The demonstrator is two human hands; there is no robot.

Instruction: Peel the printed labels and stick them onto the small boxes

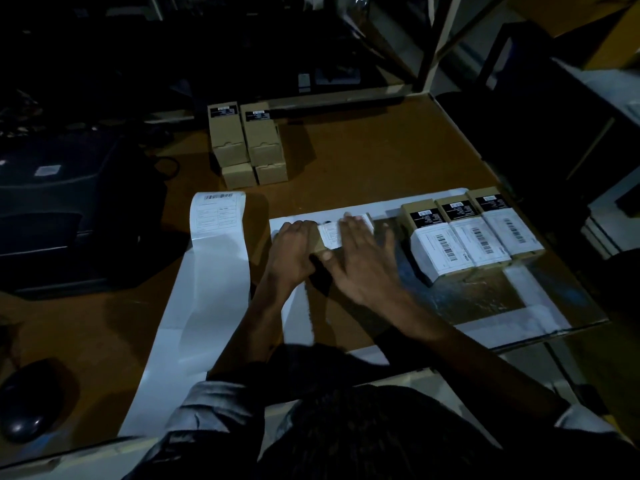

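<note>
Both hands press a label onto a box.

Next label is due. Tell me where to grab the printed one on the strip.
Pinch the printed label's far corner on its right, open side. It lies at the curled far end of the liner strip; the printer crowds the left, and both hands are to the right.

Dim room, low light, brown desk with pale edging, pale metal frame uprights behind its far edge, dark printer at left, black mouse near left, deep shadow beyond.
</note>
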